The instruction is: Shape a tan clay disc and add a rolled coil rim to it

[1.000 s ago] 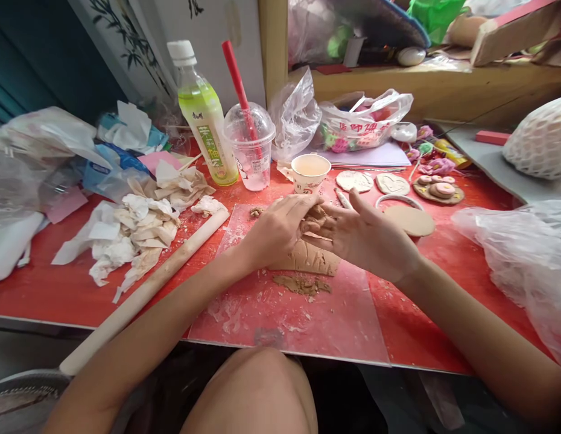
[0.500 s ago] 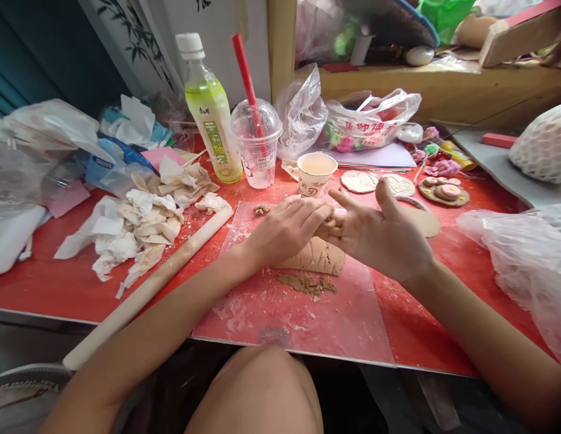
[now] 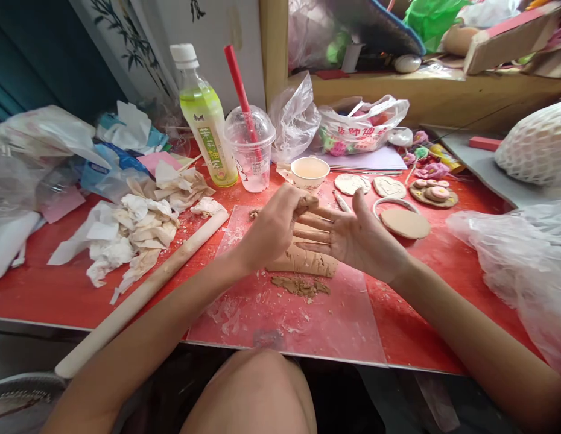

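My left hand (image 3: 272, 228) is closed on a small brown lump of clay (image 3: 306, 205), which shows past its fingertips. My right hand (image 3: 359, 240) lies palm up beside it, fingers stretched out and spread, their tips close to the lump. Under both hands is a cracked slab of clay (image 3: 303, 264), partly hidden by them. Crumbly clay scraps (image 3: 301, 286) lie just in front of the slab on a clear plastic sheet (image 3: 289, 328). Another bit of clay (image 3: 254, 214) sits behind my left wrist.
A wooden rolling pin (image 3: 145, 292) slants along the left, near crumpled tissues (image 3: 136, 226). Behind the hands stand a paper cup (image 3: 310, 175), a lidded plastic cup (image 3: 251, 154) and a drink bottle (image 3: 206, 129). A clay disc (image 3: 405, 223) and a plastic bag (image 3: 511, 259) lie right.
My left hand has turned and drawn back from over the right palm, taking the clay lump up in its fingers. My right fingers now lie uncovered and extended. The view has shifted slightly.
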A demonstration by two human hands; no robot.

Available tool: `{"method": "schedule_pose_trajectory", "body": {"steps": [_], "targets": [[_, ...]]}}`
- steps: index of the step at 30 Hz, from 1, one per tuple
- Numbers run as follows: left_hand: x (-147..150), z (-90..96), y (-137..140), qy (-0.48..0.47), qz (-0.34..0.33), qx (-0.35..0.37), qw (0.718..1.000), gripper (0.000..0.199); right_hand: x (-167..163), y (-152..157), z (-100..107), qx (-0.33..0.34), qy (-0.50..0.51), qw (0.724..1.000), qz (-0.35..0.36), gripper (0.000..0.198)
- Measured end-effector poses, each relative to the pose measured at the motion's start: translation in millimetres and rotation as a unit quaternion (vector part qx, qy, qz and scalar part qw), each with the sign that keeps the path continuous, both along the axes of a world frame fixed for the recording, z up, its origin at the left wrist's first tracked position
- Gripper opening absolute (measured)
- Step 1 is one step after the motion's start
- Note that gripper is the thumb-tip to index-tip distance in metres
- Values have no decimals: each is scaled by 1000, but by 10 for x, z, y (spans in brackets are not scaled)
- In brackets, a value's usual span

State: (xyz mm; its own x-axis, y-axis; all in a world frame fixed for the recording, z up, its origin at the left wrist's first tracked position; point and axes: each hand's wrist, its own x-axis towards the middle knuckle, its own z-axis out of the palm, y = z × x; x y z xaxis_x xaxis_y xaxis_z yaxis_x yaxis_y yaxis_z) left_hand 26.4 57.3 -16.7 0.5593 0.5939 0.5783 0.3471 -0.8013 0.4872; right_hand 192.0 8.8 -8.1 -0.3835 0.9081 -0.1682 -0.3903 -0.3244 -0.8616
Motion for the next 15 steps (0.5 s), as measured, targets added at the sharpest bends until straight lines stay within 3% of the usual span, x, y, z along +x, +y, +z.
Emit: {"method": "schedule_pose_trajectory", "body": {"steps": [3, 6, 9, 15], "targets": [[54, -50, -56, 47, 4, 71, 996, 47, 9, 7, -59, 43, -8, 999, -16, 47], [59, -72, -58, 39, 41, 100, 993, 31, 39, 3, -88, 81, -16, 997, -3, 27], [34, -59, -28, 29, 41, 88, 995, 18, 52, -1, -91, 69, -22, 997, 8, 21], [-2, 9, 36, 65, -14, 17, 998, 42, 51, 23, -73, 1, -26, 997, -79, 19]]}}
